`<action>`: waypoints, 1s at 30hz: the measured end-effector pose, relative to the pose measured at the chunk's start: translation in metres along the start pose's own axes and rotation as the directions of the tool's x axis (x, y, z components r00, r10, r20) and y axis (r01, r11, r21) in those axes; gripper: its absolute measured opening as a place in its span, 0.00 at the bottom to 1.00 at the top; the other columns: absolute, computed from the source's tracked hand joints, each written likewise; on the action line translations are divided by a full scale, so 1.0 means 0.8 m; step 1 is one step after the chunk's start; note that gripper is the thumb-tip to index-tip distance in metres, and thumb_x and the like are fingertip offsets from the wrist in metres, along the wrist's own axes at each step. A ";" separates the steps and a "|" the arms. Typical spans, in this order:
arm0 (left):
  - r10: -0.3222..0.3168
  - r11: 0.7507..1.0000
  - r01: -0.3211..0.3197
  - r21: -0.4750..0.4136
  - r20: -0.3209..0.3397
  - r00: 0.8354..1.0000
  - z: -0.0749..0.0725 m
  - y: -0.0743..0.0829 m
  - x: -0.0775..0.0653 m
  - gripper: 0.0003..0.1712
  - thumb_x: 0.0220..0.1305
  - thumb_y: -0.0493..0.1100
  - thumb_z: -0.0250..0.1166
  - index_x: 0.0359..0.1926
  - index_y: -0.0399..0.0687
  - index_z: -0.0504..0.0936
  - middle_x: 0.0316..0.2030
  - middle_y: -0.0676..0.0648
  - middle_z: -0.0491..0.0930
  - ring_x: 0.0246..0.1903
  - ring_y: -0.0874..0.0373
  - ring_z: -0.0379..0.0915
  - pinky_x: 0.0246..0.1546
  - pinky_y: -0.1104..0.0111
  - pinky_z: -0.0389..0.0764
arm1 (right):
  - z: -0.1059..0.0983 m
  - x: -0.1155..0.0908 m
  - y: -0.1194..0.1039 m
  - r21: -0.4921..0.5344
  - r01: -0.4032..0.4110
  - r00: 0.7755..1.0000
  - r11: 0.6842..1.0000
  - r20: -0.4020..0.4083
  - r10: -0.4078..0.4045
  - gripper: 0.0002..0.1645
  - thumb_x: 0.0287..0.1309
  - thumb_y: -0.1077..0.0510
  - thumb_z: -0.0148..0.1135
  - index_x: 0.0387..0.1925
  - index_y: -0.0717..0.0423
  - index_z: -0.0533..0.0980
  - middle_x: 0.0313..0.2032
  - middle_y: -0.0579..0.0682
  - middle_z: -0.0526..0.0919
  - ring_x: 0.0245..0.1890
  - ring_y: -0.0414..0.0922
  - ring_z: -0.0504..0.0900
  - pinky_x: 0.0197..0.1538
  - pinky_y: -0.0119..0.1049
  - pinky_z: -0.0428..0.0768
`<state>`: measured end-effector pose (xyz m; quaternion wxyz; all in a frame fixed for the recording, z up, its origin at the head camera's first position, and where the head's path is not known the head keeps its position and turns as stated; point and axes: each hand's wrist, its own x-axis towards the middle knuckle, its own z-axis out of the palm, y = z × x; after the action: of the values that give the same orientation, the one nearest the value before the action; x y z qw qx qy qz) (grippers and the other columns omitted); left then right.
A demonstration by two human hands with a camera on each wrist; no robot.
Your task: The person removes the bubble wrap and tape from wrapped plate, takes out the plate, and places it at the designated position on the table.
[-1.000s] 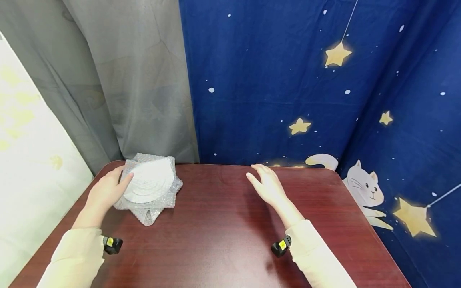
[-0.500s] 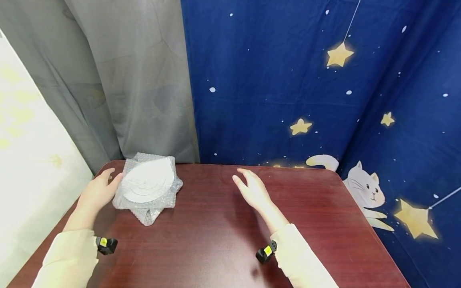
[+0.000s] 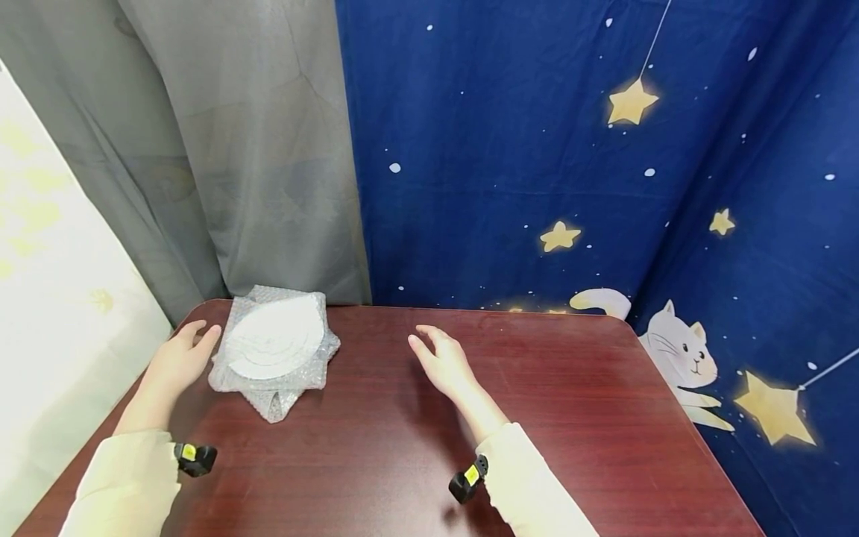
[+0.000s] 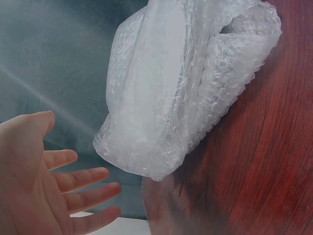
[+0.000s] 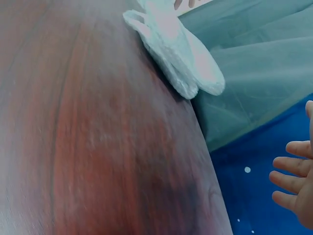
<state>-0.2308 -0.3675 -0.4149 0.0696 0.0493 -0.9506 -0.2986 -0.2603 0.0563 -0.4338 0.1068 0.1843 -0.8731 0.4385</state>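
Observation:
On sheets of bubble wrap lies a round white plate, at the far left of the dark red table. In the left wrist view the bubble wrap covers it in folds. My left hand is just left of the bundle, fingers spread and holding nothing; the left wrist view shows a gap between the fingers and the wrap. My right hand hovers over the table's middle, to the right of the bundle, with its fingers extended and nothing in them.
The reddish-brown table has its far edge close to a grey curtain and a blue star-patterned curtain. A pale curtain hangs along the left side. Each wrist wears a small black camera.
My left hand has drawn away from the plate's left side, outward and slightly toward me. The right hand has moved left across the table, closer to the bundle. The bundle has barely shifted.

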 end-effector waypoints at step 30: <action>-0.041 0.992 0.046 -0.119 0.044 0.998 0.003 -0.010 0.008 0.41 0.75 0.55 0.36 0.63 0.14 0.50 0.50 0.17 0.68 0.40 0.32 0.77 0.42 0.44 0.74 | 0.064 0.012 -0.039 0.206 -0.130 0.985 0.970 0.136 0.103 0.27 0.68 0.48 0.53 0.59 0.61 0.74 0.47 0.55 0.82 0.46 0.47 0.82 0.50 0.40 0.77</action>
<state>-0.2372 -0.3737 -0.4210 0.0463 0.0596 -0.9309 -0.3574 -0.2576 -0.0041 -0.4382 0.0058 0.1699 -0.8350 0.5233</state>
